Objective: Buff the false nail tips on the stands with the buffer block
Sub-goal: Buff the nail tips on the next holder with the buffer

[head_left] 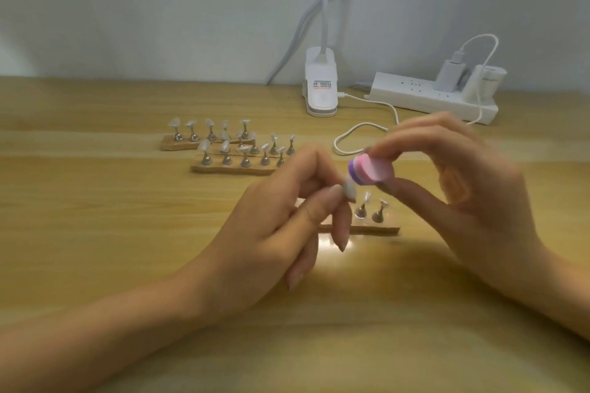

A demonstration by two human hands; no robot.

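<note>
A: What do you hold?
B: My left hand (pixel 287 217) pinches the small clear plastic false nail tip (pixel 349 192) above the middle of the tabletop (pixel 95 201); my right hand (pixel 453 179) pinches the pink and purple foam buffer block (pixel 372 171), touching it.
A: Is it fragile?
B: Light, thin, probably bends; I hold low and press gently.

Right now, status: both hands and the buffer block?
Left hand pinches translucent false nail tip. Right hand grips pink-and-purple buffer block, at that tip; contact blurred. Nothing between them.
</note>
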